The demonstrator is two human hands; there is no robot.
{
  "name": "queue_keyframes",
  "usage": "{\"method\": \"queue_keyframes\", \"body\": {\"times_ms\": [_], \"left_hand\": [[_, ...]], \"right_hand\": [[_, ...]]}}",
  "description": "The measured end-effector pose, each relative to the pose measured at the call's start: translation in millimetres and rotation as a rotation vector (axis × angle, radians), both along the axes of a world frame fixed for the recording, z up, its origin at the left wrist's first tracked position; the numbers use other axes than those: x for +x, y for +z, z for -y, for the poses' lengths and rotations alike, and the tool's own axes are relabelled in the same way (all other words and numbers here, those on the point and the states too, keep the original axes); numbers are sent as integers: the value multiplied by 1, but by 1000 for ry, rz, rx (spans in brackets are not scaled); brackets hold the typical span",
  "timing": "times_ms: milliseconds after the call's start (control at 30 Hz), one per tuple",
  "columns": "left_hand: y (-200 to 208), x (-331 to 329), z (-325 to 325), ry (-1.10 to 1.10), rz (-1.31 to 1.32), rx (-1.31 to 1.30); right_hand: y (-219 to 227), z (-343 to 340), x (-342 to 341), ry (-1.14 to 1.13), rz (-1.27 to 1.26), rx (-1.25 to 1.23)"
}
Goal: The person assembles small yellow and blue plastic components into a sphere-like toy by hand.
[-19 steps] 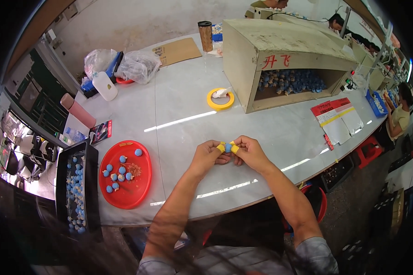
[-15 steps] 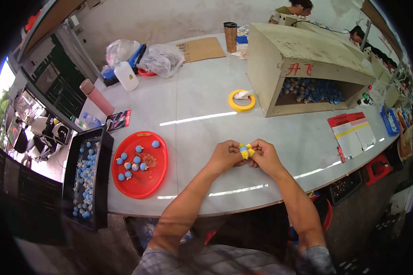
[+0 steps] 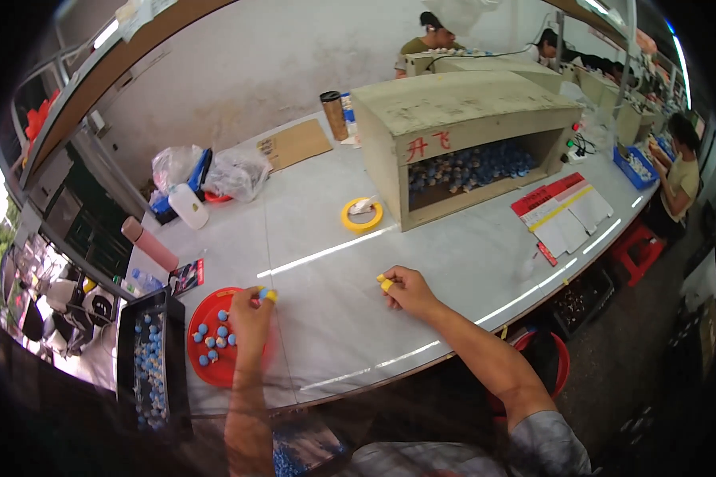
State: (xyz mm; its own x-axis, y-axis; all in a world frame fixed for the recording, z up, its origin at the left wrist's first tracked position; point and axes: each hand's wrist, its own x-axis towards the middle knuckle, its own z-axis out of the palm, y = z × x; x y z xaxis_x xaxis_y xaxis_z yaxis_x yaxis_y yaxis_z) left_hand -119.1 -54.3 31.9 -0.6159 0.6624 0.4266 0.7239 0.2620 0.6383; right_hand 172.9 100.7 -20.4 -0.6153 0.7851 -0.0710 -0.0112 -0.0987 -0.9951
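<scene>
My left hand is over the right part of a red round tray, its fingers pinched on a small blue ball. Yellow wrapping shows at its fingertips. Several similar blue balls, some with pale tufts, lie in the tray. Farther right, my right hand hovers above the grey-white tabletop. Its fingers are curled in, with yellow at the tips of the thumb and index finger; whether anything small is between them is hidden.
A black bin of blue balls stands left of the tray. A yellow tape roll lies near a wooden box holding many blue pieces. Papers lie to the right. Behind are a tumbler and plastic bags. Other people sit beyond.
My hands, together around the blue ball before, have parted. The left has moved left with the ball to the red tray; the right stays over the table. The view has turned right.
</scene>
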Motion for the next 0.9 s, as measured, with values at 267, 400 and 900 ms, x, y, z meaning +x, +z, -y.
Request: {"method": "queue_keyframes", "body": {"times_ms": [267,400,900], "left_hand": [[-8,-50,52,309,-307,-502],[7,-14,38,290,-505,-334],[-57,110,-77,-582,344,-56]], "right_hand": [[-5,-11,9,10,-108,-66],[7,-21,16,-146,-133,-99],[30,-246,26,-781,1030,1200]]}}
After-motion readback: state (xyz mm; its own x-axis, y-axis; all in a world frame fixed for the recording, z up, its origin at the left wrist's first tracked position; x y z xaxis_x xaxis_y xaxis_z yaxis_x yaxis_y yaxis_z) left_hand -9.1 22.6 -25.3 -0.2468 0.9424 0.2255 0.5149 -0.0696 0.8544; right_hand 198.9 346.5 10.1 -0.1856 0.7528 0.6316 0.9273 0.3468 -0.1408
